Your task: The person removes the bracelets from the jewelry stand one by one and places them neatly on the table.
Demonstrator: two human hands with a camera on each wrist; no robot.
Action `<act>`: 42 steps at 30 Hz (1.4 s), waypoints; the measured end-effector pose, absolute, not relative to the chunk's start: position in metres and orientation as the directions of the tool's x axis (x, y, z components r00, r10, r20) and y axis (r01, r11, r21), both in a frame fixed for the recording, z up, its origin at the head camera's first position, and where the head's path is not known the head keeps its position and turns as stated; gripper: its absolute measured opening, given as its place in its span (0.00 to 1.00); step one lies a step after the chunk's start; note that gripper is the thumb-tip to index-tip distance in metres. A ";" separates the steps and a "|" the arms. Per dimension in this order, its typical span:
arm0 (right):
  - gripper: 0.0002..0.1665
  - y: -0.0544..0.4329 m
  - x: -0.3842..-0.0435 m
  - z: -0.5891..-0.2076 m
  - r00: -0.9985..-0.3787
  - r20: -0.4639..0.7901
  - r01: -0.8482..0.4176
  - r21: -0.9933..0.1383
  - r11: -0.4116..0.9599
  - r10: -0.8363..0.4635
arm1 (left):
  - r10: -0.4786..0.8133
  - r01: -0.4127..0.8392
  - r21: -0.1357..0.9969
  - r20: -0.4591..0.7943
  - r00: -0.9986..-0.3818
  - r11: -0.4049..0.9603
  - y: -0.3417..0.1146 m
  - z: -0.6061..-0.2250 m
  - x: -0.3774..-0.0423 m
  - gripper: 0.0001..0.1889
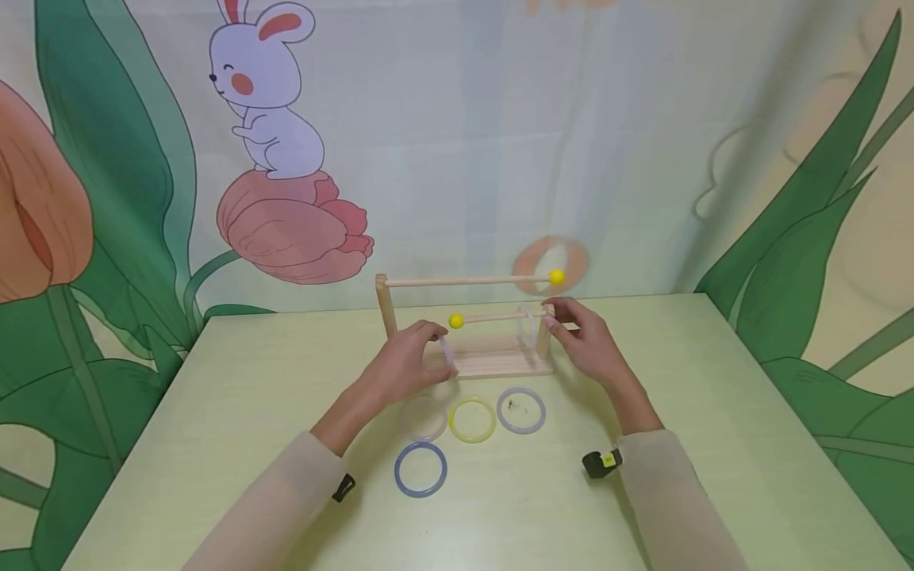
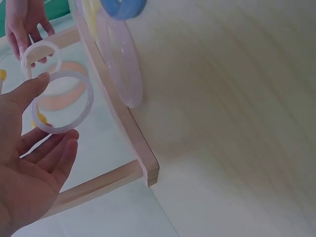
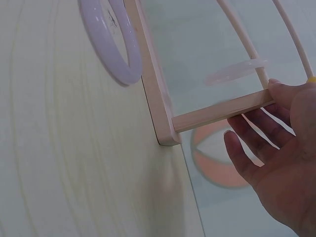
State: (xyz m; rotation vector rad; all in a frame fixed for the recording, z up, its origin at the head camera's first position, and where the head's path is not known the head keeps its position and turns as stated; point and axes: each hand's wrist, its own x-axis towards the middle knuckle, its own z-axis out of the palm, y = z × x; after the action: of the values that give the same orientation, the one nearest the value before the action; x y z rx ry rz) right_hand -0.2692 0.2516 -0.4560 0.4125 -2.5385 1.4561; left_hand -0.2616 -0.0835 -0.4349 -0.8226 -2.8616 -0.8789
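Observation:
My left hand [image 1: 403, 362] pinches a pale lilac ring [image 2: 90, 98] between thumb and fingertips, holding it upright by the yellow ball [image 1: 456, 321] that ends the stand's lower rod. My right hand [image 1: 591, 342] grips the top of the right post [image 3: 222, 110] of the wooden stand [image 1: 503, 368], thumb on one side and fingers on the other. Around that same rod, close to the right post, hangs a whitish translucent ring [image 3: 232, 72]. The stand's longer upper rod [image 1: 464, 281] runs from the left post to another yellow ball [image 1: 556, 277] and bears no ring.
In front of the stand, a yellow ring [image 1: 472, 440], a lilac ring [image 1: 521, 431], a pale translucent ring [image 1: 424, 439] and a blue ring [image 1: 421, 494] lie flat on the table [image 1: 250, 420]. A printed curtain [image 1: 443, 159] hangs behind the table's back edge.

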 end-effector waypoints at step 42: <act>0.20 0.254 -0.271 -0.459 -0.942 0.309 -0.334 -0.819 0.467 -0.132 | 0.768 0.627 0.646 0.097 -0.633 0.436 -0.078 -0.447 -0.178 0.31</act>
State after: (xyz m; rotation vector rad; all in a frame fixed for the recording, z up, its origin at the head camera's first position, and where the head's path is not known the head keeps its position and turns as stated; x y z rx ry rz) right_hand -0.2708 0.2539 -0.4592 0.4048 -2.5120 1.4697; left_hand -0.1782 -0.0779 -0.4473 -1.3990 -2.8354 -1.1197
